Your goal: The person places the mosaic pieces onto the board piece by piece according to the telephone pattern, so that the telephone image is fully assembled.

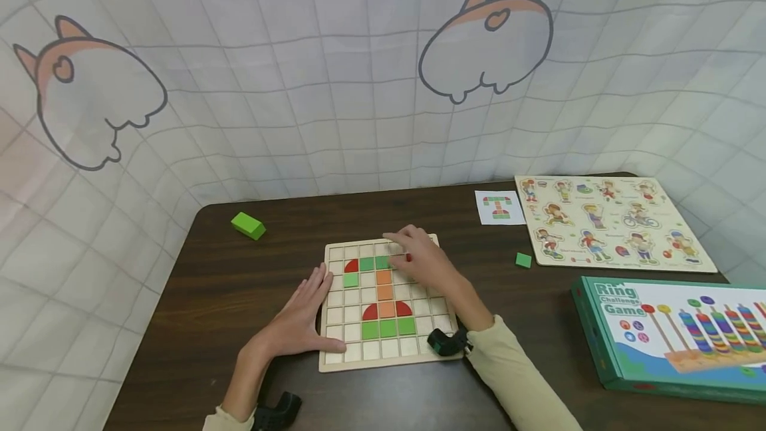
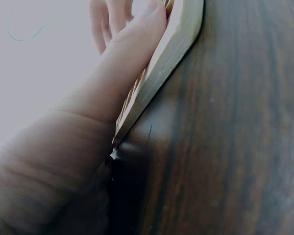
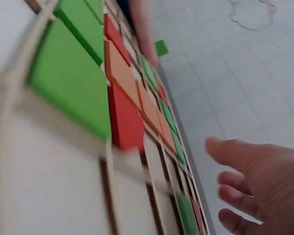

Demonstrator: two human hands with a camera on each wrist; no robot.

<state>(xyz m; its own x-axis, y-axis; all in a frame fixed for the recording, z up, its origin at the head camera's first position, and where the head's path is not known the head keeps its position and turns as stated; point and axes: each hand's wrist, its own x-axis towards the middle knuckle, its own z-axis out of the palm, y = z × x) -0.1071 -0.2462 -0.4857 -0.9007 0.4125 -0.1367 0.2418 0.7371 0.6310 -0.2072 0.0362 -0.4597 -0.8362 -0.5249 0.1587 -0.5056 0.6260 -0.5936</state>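
A square wooden grid board lies on the table with green, red and orange tiles in its cells. My left hand steadies its left side, fingers straight along the edge and thumb lying over the near-left corner cells. Over the board's far right part is my right hand, its fingers loosely bent with nothing visible between them in the right wrist view. Beside those fingers shows a red piece, partly covered in the head view. Orange squares form a column above a row of green tiles.
A loose green tile lies right of the board, below a pattern card. Farther right are a picture puzzle board and a Ring Challenge Game box. A green block sits at the table's far left.
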